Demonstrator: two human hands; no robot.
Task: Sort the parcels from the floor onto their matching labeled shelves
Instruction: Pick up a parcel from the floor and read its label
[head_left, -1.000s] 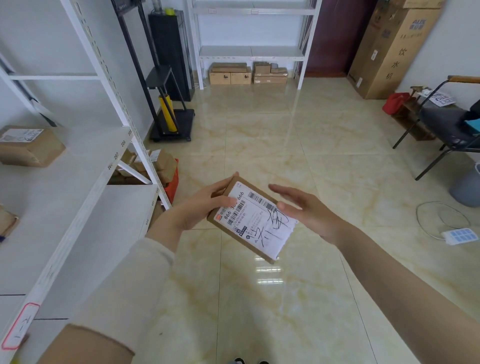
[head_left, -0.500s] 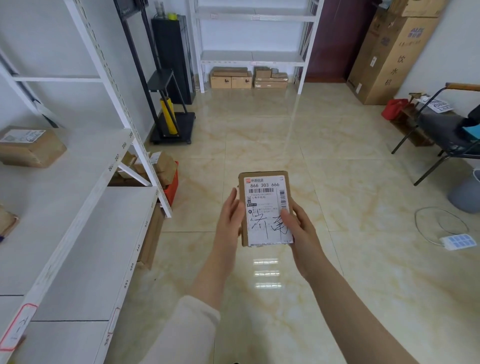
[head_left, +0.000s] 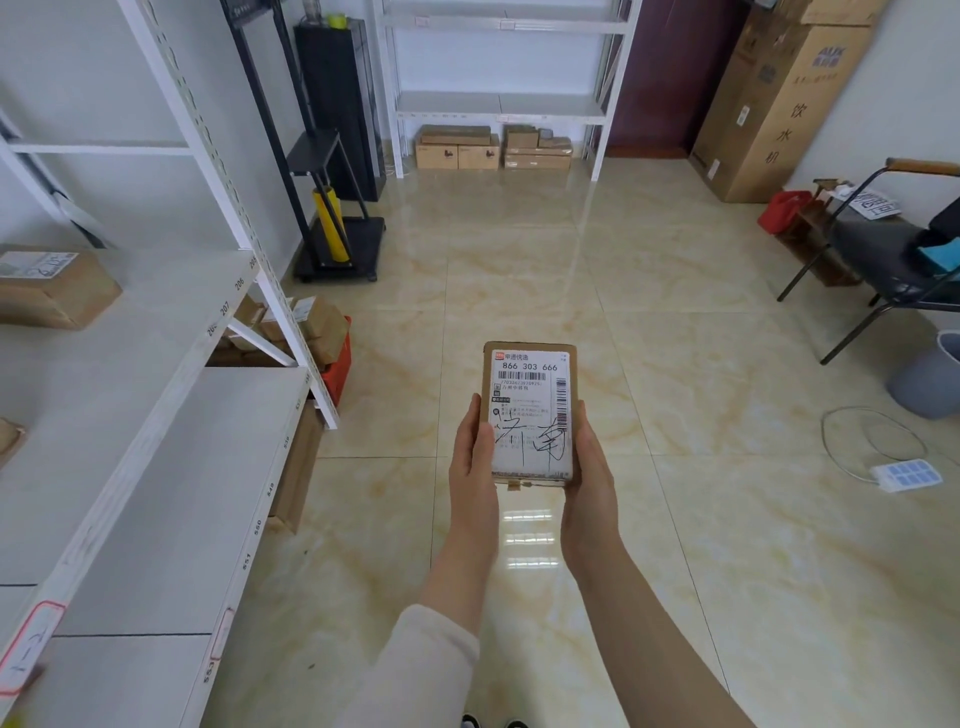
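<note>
Head view: glossy beige tile floor (head_left: 649, 322) fills most of the frame. White metal shelf rack (head_left: 156, 395) runs down the left side, numbered tags along its edges, a red-bordered handwritten label (head_left: 28, 647) on the near edge. Second white shelf rack (head_left: 498, 104) at the far wall, brown boxes (head_left: 493, 148) stacked on the floor under it. Tall cardboard carton (head_left: 779, 98) leans at the far right wall. Dark chair (head_left: 893, 254) at right. One brown parcel on the shelf (head_left: 49, 288) at far left, label up. Pile of parcels (head_left: 306, 332) on the floor behind the rack post, by a red crate. Held parcel (head_left: 530, 413) sits mid-frame above the floor, upright, label facing the camera, "866 303 666" printed on top, black handwriting lower down. Left hand (head_left: 472, 462) grip: clamped on the parcel's left edge, thumb over the label's edge. Right hand (head_left: 589, 467) grip: clamped on the right edge and lower corner. Both grips grasp the parcel; fingers behind it hidden.
</note>
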